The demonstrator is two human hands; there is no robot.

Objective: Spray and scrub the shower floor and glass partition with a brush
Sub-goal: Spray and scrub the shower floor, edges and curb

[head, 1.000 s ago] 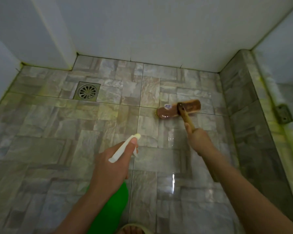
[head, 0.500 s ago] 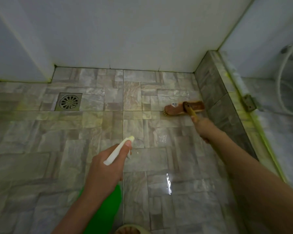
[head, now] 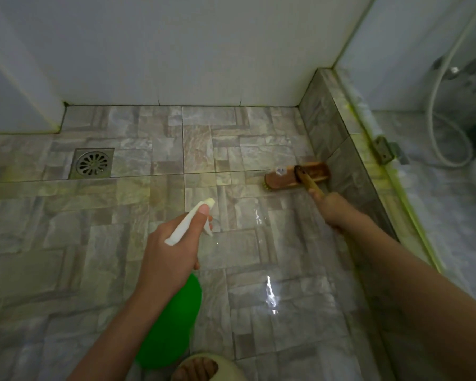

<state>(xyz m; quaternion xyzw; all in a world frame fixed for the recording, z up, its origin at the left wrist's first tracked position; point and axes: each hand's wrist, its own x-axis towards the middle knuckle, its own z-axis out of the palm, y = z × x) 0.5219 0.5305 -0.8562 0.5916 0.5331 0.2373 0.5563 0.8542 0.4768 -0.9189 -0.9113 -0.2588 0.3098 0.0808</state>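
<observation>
My right hand [head: 334, 211] grips the wooden handle of a long brush. Its brown brush head [head: 297, 177] lies bristles-down on the wet stone-pattern shower floor [head: 107, 243], against the tiled curb [head: 338, 149] at the right. My left hand [head: 171, 251] holds a green spray bottle [head: 171, 323] by its neck, thumb along the white spray head [head: 188, 224], nozzle pointing at the floor's middle. The glass partition [head: 423, 86] rises from the curb's top at the right.
A square metal drain [head: 91, 163] sits in the floor at the back left. White walls close the back and left. A metal hinge [head: 384, 149] is on the curb. Behind the glass hangs a shower hose [head: 437, 127]. My sandalled foot [head: 201, 368] is at the bottom edge.
The brush head has slid right across the floor until it meets the curb, my right arm following. My view has turned right. The left hand keeps the bottle steady.
</observation>
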